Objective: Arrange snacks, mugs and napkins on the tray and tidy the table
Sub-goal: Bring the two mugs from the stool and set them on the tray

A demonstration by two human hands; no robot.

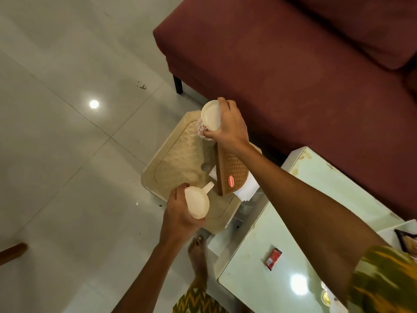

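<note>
Left hand (180, 211) grips a plain mug (197, 203) at the tray's (178, 159) near end; right hand (228, 125) grips a patterned mug (207, 123) at its far end. Both mug axes tilt toward the camera — mouth or base, cannot tell. The plain mug's handle points toward tray centre. Holder (232, 175) and napkins (246, 190) lie at the tray's right edge. Judged remaining — seat both mugs and load the red packet (273, 256), well apart from the tray.
</note>
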